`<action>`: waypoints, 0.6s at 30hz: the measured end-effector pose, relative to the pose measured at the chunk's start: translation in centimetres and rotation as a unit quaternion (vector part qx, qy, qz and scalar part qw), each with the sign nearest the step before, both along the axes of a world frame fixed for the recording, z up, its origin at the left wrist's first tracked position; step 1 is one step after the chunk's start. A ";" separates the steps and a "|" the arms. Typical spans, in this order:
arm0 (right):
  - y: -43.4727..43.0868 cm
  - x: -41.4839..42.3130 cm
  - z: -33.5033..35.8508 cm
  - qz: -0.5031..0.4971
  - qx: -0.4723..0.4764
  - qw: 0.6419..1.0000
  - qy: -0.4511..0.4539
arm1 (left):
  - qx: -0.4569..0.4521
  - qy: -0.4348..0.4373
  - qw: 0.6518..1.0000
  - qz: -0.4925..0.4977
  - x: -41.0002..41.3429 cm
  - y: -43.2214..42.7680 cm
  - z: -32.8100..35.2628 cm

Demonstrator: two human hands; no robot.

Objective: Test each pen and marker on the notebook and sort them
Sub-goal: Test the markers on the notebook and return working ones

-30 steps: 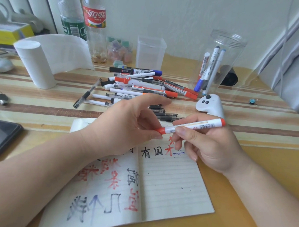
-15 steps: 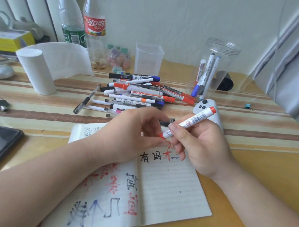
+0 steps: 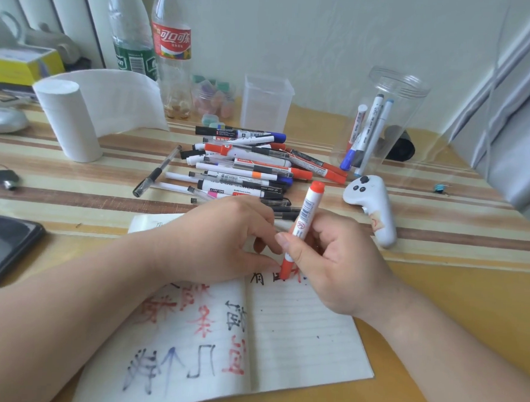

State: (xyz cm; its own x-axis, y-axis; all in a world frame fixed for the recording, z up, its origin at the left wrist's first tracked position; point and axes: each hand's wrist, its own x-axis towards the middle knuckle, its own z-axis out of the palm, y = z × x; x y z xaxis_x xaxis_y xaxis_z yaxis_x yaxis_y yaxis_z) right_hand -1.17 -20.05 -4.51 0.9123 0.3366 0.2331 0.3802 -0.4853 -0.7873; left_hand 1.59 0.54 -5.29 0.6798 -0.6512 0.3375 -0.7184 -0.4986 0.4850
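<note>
My right hand [image 3: 339, 271] grips a white marker with red ends [image 3: 307, 211], nearly upright, its lower red end down on the open notebook [image 3: 297, 339]. My left hand [image 3: 213, 244] rests on the notebook's top edge, thumb and fingers pinching that lower red end, which looks like the cap. Red, black and blue test characters cover the pages. A pile of pens and markers [image 3: 243, 172] lies just behind my hands. Three markers [image 3: 368, 129] stand in a clear jar [image 3: 393, 85] at the back right.
A white controller [image 3: 376, 205] lies right of my hands. An empty clear box [image 3: 266, 103], two bottles [image 3: 172, 60] and a paper roll [image 3: 68, 122] stand at the back. A dark phone [image 3: 3, 244] lies at the left edge.
The marker swung from lying almost level to standing nearly upright, its lower red end coming down to the page. My left hand stayed at that end.
</note>
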 end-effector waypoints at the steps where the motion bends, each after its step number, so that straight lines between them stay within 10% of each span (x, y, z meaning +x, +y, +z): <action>1: 0.1 0.0 -0.1 0.004 0.005 1.000 0.009 | 0.003 -0.001 1.000 0.000 0.0 0.2 -0.1; 18: -1.0 -0.3 -0.6 0.026 0.097 0.994 0.029 | 0.064 -0.100 0.984 0.131 0.9 0.4 -0.2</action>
